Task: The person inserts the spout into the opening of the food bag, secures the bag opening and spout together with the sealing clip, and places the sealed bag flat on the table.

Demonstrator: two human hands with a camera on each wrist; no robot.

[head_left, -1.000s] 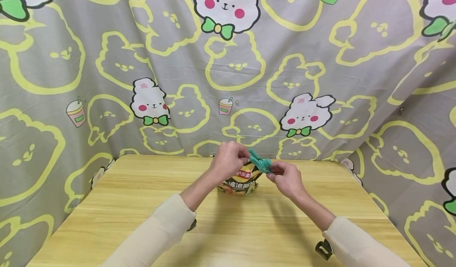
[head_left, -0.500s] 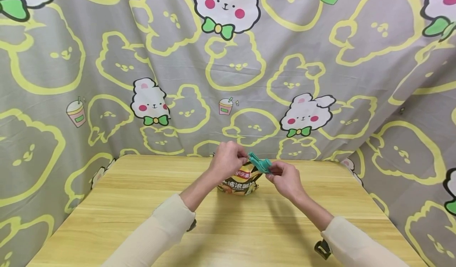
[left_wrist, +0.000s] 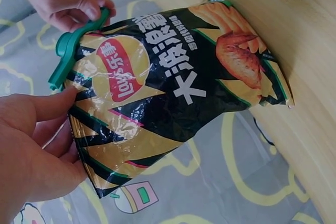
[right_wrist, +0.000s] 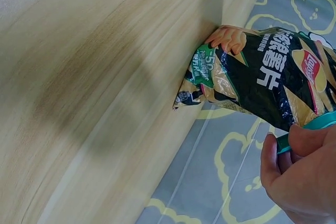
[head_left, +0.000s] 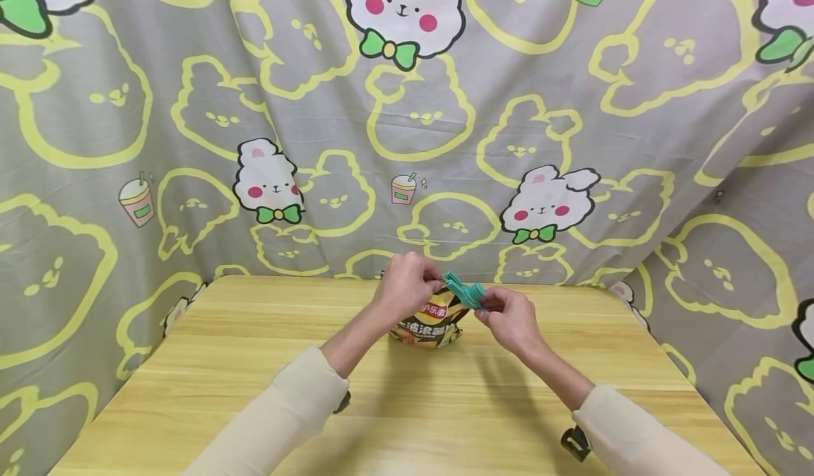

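Note:
A black-and-gold bag of potato chips (head_left: 429, 329) stands on the table, its bottom resting on the wood. My left hand (head_left: 407, 284) pinches the bag's top edge at its left part, seen closely in the left wrist view, with thumb and fingers on the foil (left_wrist: 100, 177). Across the right part of that top edge lies a green bag clip (left_wrist: 71, 51). My right hand (head_left: 511, 317) pinches the clip's right end between thumb and fingers. In the right wrist view the right hand (right_wrist: 304, 177) covers part of the clip (right_wrist: 321, 121).
The light wooden table (head_left: 254, 363) runs under both forearms, which cast shadows on it. A grey curtain (head_left: 331, 123) with yellow outlines and white cartoon animals hangs behind and at both sides. Dark straps (head_left: 575, 444) show beneath the sleeves.
One second ago the clip's two arms stood apart at the upper left end; now they lie together along the bag's top. Both hands have stayed nearly in place.

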